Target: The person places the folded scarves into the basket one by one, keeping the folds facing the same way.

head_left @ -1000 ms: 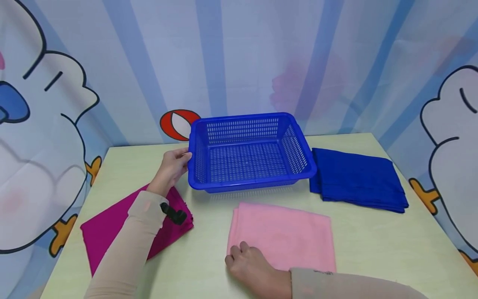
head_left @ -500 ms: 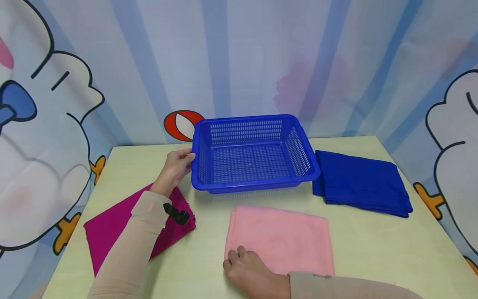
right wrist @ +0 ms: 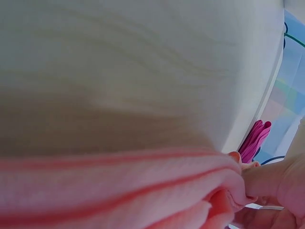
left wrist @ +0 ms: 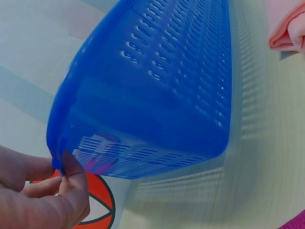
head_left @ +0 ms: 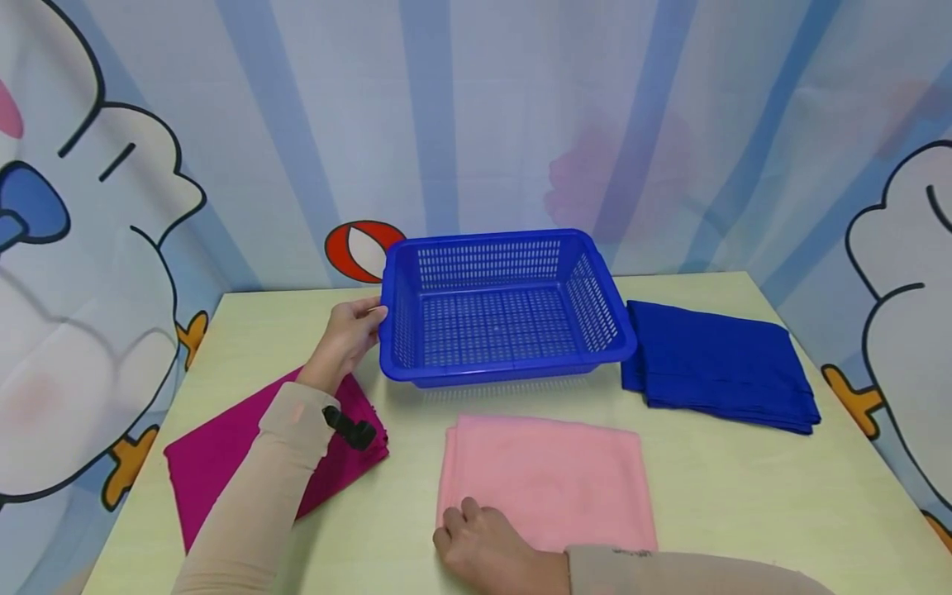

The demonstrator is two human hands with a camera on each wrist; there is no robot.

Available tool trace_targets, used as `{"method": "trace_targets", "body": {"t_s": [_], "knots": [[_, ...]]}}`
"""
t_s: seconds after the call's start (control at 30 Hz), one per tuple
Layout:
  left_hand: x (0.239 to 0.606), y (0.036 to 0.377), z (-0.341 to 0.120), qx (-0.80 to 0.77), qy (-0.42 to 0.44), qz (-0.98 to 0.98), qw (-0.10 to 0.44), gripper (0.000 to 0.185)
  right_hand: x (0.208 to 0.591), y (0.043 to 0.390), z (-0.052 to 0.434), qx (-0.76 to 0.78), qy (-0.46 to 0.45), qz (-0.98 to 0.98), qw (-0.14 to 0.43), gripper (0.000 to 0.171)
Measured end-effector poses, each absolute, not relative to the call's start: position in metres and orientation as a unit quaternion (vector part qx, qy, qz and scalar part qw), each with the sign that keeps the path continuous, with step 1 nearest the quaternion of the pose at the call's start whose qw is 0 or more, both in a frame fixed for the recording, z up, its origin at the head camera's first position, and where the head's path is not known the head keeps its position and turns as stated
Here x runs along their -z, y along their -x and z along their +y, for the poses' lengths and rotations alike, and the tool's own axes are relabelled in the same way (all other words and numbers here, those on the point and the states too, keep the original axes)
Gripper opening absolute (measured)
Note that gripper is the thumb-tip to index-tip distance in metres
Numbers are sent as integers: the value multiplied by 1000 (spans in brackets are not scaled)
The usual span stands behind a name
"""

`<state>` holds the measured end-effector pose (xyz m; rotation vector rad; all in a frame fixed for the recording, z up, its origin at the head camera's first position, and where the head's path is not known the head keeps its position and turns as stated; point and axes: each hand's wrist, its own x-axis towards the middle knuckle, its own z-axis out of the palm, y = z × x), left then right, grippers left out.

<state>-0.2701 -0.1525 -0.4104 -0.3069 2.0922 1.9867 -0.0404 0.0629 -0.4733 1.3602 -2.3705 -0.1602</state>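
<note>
At the back of the table, my left hand [head_left: 348, 335] pinches the left rim of a blue plastic basket [head_left: 491, 376] between thumb and fingers. The basket has slotted walls and nothing in it. In the left wrist view the thumb and fingertips close on the rim's edge. My right hand [head_left: 487, 545] grips the lower left edge of a folded pink cloth [head_left: 550, 479] near the table's front. The right wrist view shows the cloth's folded layers [right wrist: 119, 191] bunched at the fingers.
A folded magenta cloth [head_left: 216, 454] lies on the left, partly under my left forearm. To the right of the basket is a folded blue cloth [head_left: 721, 364]. The pale table [head_left: 744, 496] meets a printed curtain [head_left: 506, 124] at its back edge.
The pink cloth has shifted slightly to the left and toward me with my right hand. My left hand and the basket have stayed in place; the head view has shifted a little.
</note>
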Motion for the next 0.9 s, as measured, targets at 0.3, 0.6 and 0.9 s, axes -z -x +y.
{"method": "trace_targets", "body": {"t_s": [0.3, 0.6, 0.9], "knots": [[411, 270, -153, -678, 111, 716, 120, 46, 470, 41, 63, 59, -504, -844, 172, 7], [411, 268, -154, -683, 116, 711, 122, 45, 478, 39, 62, 49, -526, -811, 252, 14], [410, 269, -152, -684, 110, 710, 125, 45, 480, 35, 63, 39, -549, -799, 243, 41]]}}
